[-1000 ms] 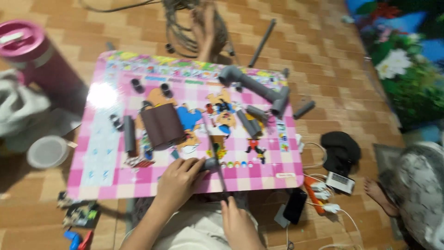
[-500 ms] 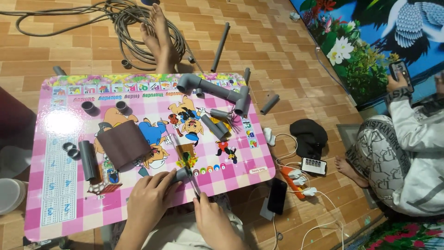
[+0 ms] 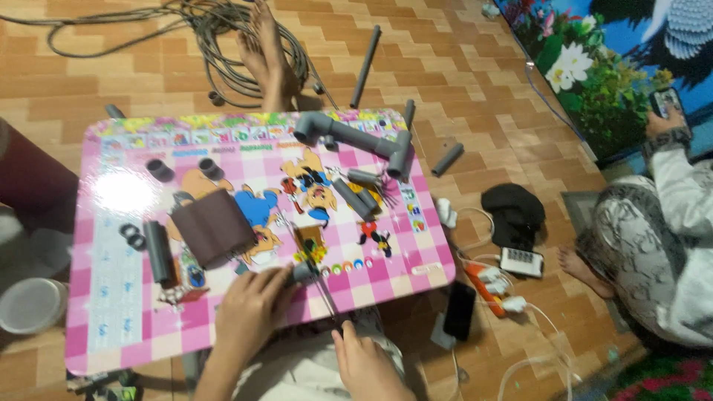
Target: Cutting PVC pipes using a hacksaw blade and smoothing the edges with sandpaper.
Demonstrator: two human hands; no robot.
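Left hand (image 3: pixel 252 308) still clamps the grey pipe piece (image 3: pixel 303 272); right hand (image 3: pixel 364 360) has drawn the hacksaw (image 3: pixel 316 278) nearer

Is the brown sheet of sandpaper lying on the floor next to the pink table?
No, the brown sandpaper lies flat on the pink table, just above the left hand.

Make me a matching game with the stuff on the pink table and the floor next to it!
Things:
1. brown sheet
2. joined grey pipes
3. black phone
4. coiled cable

Places:
A. on the floor, right of the table
B. on the floor beyond the table
C. at the table's far edge
D. on the table, ahead of the left hand

Pairs: 1-D, 2-C, 3-A, 4-B
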